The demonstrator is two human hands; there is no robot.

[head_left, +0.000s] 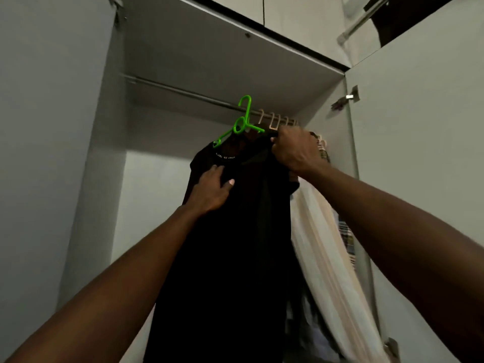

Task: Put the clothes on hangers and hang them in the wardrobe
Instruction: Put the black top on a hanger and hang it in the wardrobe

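A black garment (235, 244) hangs on a bright green hanger (242, 124), whose hook sits at the metal wardrobe rail (183, 91). My left hand (212, 189) grips the fabric just below the collar on the left side. My right hand (293, 148) pinches the garment's right shoulder by the hanger's right arm. The lower part of the garment drops out of view between my forearms.
A cream garment (322, 244) and several pale hangers (277, 120) crowd the rail's right end. An open wardrobe door (419, 153) stands at the right, another at the left (39, 153). The rail's left half is bare. A shelf (222, 48) lies above.
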